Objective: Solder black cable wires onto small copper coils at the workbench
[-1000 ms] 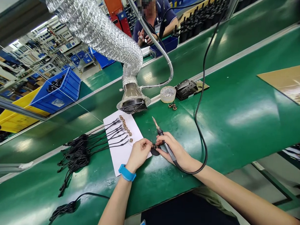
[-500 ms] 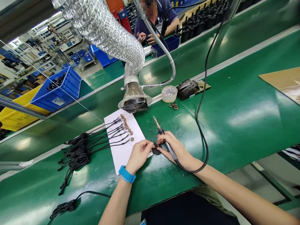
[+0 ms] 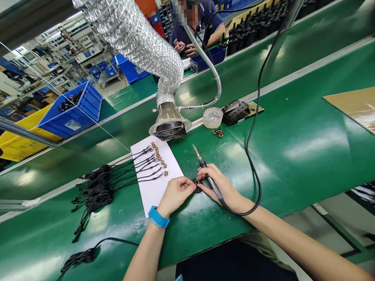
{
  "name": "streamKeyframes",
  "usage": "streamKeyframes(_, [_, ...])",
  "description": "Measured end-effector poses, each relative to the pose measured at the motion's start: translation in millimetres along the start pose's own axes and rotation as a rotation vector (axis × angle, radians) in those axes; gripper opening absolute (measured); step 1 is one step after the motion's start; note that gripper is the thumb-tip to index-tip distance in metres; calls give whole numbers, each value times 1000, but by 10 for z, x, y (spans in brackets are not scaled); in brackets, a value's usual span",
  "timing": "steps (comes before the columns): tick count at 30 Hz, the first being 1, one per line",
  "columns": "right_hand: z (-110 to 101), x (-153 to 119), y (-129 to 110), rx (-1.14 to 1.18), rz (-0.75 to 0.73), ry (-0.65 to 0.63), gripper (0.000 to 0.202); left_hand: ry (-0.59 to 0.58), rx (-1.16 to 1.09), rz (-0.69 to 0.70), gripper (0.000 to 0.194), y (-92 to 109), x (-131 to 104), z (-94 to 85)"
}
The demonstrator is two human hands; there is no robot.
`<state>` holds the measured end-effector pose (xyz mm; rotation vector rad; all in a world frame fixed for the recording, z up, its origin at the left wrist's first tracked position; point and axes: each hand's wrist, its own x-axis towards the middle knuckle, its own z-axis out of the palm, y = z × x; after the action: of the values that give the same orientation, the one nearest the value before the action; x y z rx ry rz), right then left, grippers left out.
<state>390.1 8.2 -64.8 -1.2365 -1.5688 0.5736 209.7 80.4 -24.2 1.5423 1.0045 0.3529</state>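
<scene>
My right hand holds a soldering iron, its tip pointing up and away. The fingertips of my left hand, with a blue band at the wrist, pinch at a small copper-coloured part over a round black piece. The right thumb and a fingertip also reach that part. To the left, a white sheet carries a row of small copper-coloured parts beside the ends of black cables. More such parts lie beyond the iron.
A silver duct ends in a fan hood above the bench. Behind are a round tub and a black stand. Cardboard lies right, a blue bin back left. Another person's hands are across the bench.
My left fingertips have shifted slightly right at the small part. My right hand still holds the iron in nearly the same place. The view has moved slightly.
</scene>
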Motion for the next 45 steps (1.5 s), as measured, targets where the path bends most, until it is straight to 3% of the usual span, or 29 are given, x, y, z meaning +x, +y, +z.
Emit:
streamKeyframes(9, [10, -7, 16, -11, -2, 4, 36, -6, -80, 6, 34, -45, -2, 0])
streamKeyframes(14, [15, -11, 30, -2, 12, 8, 36, 89, 14, 84, 31, 89, -149, -101])
streamKeyframes(18, [23, -7, 60, -7, 1, 18, 34, 181, 106, 191, 37, 250, -540, -378])
streamKeyframes(21, [44, -24, 87, -42, -19, 55, 32, 345, 289, 128, 37, 253, -939, -651])
streamKeyframes(23, [58, -34, 113, -117, -45, 101, 27, 376, 510, 61, 36, 189, -1218, -822])
streamKeyframes(27, [68, -10, 184, -229, -90, 111, 30, 207, 841, 12, 26, -49, -1707, -1024])
streamKeyframes(31, [52, 4, 201, -278, -145, 101, 40, 107, 941, -20, 20, -319, -1960, -985])
streamKeyframes(34, [44, -5, 170, -276, -160, 121, 42, 102, 864, 4, 5, -438, -1959, -926])
streamKeyframes(37, [44, 0, 120, -266, -145, 137, 40, 218, 643, 21, 12, -418, -1832, -886])
streamKeyframes(41, [38, 25, 38, -249, -181, 150, 37, 423, 292, 97, 16, -215, -1484, -725])
streamKeyframes(45, [10, 19, -105, -212, -239, 199, 35, 429, 222, 264, 18, 31, -996, -397])
